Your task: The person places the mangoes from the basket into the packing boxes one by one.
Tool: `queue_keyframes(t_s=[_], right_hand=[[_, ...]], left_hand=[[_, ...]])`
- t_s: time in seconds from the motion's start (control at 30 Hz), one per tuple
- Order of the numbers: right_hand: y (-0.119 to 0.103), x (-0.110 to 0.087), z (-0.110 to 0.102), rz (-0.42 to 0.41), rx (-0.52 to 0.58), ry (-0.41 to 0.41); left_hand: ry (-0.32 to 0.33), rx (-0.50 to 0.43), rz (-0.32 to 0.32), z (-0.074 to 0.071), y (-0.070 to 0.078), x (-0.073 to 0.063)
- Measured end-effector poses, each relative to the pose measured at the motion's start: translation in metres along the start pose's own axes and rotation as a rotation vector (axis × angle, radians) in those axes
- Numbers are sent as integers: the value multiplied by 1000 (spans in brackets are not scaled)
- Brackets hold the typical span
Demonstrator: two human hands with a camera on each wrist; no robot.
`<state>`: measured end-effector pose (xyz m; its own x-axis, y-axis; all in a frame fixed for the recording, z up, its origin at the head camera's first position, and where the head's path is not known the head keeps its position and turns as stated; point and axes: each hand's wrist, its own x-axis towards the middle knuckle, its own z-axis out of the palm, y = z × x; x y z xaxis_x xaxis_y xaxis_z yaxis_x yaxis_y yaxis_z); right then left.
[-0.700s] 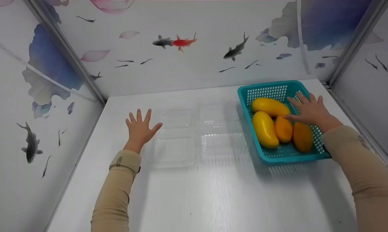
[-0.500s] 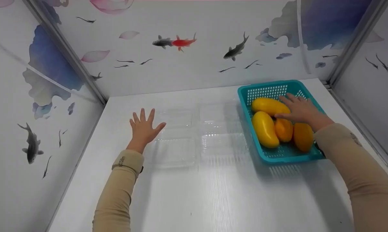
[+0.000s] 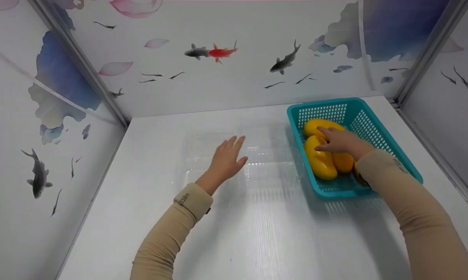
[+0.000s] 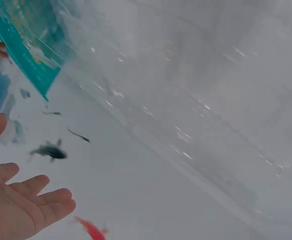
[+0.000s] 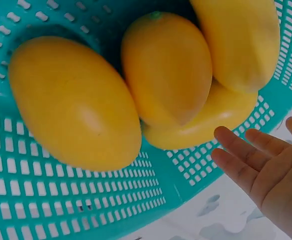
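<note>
Lying in one basket (image 3: 343,193): four mangoes (image 3: 320,161)

The left hand (image 3: 226,159) is now held farther right, over the clear plastic containers (image 3: 272,171), its fingers drawn closer together. The right hand (image 3: 337,140) is shifted leftward within the teal basket (image 3: 344,193), above the yellow mangoes (image 3: 320,163) (whether they are touched is unclear). The basket's right wall is uncovered, while the rightmost mango (image 3: 359,174) is mostly hidden by the right sleeve (image 3: 405,202).
</note>
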<state>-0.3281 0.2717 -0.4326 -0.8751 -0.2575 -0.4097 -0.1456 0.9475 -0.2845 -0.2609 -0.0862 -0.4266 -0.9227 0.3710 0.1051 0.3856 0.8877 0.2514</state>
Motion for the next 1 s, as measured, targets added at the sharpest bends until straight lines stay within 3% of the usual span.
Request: queue_keyframes(t_s=[0.17,0.33,0.43,0.63,0.73,0.87,1.0], right_hand=[[-7,5,4,27,5,-51],[-13,6,9,79,56,-105],[-14,5,11,88,81,-113],[-15,6,13,54,55,-101],[-15,7,14,74,63,-112],[-17,7,14,109,79,-139],[-18,7,16,131,85,-157]], left_hand=[[-29,47,141,15,37,-4],[-89,96,157,30,53,-7],[-78,110,101,35,53,-8],[-25,175,-78,37,39,-9],[-58,165,-156,39,31,-11],[-140,85,-253,42,24,-16],[-220,24,-294,46,18,-21]])
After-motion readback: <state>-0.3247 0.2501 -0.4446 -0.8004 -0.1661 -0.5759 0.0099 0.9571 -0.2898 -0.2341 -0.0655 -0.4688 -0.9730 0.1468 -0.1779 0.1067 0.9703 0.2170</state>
